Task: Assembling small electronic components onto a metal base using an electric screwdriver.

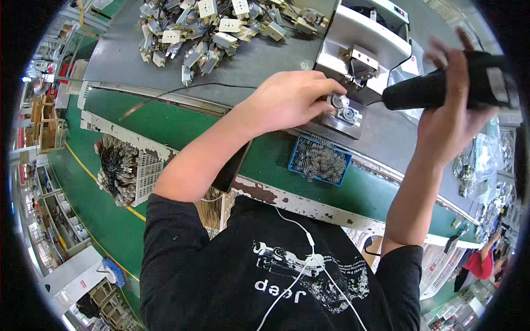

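Observation:
My left hand reaches over the bench edge, thumb and fingertips pinched on a small round metal part. Directly beneath those fingertips is a flat metal block, bearing a small silver mechanism. My right hand is raised to the right, wrapped around a black cylindrical tool that looks like an electric screwdriver. Its narrower end points left toward the block. Behind the block stands a grey-white bench machine with a white-topped metal assembly at its front.
Many similar metal assemblies with white blocks are heaped at the far left. A blue tray of springs sits near my body. A thin dark cable crosses the bench. Left stands a white crate; at far right is a person in red.

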Tool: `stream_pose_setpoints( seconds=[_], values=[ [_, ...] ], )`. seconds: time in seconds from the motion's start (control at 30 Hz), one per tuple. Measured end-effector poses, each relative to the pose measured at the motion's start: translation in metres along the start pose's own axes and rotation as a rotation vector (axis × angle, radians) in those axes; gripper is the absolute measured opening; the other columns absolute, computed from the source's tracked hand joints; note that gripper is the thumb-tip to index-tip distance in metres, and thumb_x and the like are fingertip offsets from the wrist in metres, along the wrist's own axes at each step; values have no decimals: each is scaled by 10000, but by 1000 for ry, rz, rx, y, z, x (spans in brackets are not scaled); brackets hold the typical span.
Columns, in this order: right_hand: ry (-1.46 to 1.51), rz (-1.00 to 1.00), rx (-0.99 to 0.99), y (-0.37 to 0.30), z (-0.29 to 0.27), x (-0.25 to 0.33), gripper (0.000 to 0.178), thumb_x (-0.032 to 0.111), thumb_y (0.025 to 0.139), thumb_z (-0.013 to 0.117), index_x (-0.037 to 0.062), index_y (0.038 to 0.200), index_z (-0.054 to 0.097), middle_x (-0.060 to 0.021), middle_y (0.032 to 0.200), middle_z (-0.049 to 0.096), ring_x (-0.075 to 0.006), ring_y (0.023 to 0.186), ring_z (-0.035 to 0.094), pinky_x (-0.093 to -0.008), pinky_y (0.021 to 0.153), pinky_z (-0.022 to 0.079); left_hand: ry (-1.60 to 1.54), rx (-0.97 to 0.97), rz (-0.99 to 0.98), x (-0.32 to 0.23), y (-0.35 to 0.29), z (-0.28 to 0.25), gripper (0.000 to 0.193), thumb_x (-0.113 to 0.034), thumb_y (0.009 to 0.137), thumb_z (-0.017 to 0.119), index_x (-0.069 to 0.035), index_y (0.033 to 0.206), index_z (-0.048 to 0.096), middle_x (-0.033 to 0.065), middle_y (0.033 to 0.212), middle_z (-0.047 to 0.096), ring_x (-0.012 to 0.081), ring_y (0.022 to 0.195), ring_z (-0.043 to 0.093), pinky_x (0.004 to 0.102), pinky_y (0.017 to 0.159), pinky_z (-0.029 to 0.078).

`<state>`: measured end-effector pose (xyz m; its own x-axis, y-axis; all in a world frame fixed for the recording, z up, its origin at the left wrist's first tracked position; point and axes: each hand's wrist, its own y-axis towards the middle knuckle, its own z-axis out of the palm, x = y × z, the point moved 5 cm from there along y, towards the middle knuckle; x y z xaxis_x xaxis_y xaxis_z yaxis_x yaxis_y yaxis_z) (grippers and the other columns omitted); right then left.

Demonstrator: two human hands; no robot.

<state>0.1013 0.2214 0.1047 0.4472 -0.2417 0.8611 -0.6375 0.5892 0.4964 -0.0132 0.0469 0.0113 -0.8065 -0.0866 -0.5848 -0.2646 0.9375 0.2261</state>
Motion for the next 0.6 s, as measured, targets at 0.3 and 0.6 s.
stream_pose_setpoints(
  seconds=[0.3, 0.6],
  values=[
    [-920, 104, 570, -90, 5, -43, 512, -15, 811, 709, 132, 1296, 642, -82, 959, 644, -214, 782, 623, -313, 684, 503, -65, -18, 39, 8, -22, -1, 332, -212, 878, 719, -125, 1196, 677, 87, 969, 684, 272, 826, 661, 373, 729, 529],
    [-732, 44, 484, -90, -2, -44, 149, -36, 813, 730, 49, 932, 702, -79, 925, 672, -194, 805, 645, -294, 664, 511, -70, 12, 13, 4, -22, -3, 357, -194, 859, 738, -115, 1204, 686, 103, 920, 671, 251, 806, 645, 363, 718, 520]
  ],
)
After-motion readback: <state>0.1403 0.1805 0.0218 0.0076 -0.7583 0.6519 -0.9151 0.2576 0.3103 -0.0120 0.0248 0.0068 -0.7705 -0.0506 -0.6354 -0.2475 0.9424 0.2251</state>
